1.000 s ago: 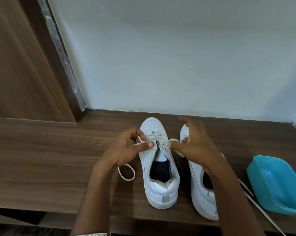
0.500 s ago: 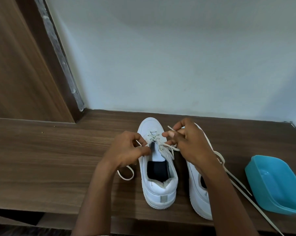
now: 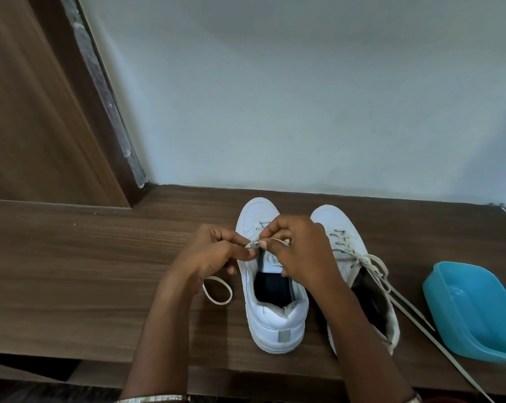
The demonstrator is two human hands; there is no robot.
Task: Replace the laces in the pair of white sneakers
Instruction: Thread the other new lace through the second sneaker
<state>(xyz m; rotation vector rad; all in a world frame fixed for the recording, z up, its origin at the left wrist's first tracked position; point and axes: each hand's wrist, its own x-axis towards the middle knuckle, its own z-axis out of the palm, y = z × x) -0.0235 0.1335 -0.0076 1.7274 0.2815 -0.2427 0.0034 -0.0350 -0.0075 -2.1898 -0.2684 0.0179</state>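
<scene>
**Both grips closed on one lace [image 3: 256,243] above the left sneaker [image 3: 276,324]**

At the near edge of the view, two forearms reach forward over a dark wood-grain tabletop [image 3: 100,271]; a metallic bangle [image 3: 153,398] shows at the left wrist. The two white sneakers stand side by side on the tabletop, heels toward the viewer and toes toward the wall. To the right of them, apart from both, sits a blue plastic basin [image 3: 472,312]. The right sneaker [image 3: 337,228] is laced, and its second lace [image 3: 375,264] hangs loose, the ends trailing across the tabletop toward the near right corner. Just left of the left sneaker a loose loop of the lace lies flat on the wood.

Farther on, both hands meet over the eyelets of the left sneaker. The left hand [image 3: 217,254] has its grip closed, thumb and forefinger pinching the tip of the lace. The right hand [image 3: 301,251], its fingers curled, pinches the same lace just beside it. Beyond the toes rises a pale wall [image 3: 304,97], with a brown wooden panel [image 3: 28,112] at far left.
</scene>
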